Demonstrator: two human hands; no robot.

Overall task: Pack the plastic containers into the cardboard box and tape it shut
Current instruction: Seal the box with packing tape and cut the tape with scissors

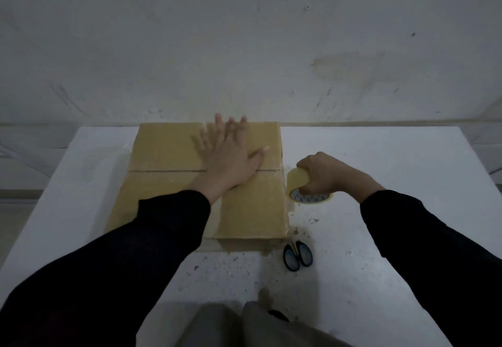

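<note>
A brown cardboard box [163, 153] lies on the white table with its top flaps folded shut. A strip of clear tape runs front to back across the seam where the flaps meet. My left hand [231, 153] lies flat on the box top, fingers spread, over the tape line; it looks blurred. To the right of the box, my right hand [323, 175] grips a yellowish tape roll [298, 180] that rests on the table. No plastic containers are visible.
Black-handled scissors [297, 255] lie on the white table [380, 238] near the box's front right corner. A pale wall stands behind the table's far edge. The table's left and right edges drop to the floor.
</note>
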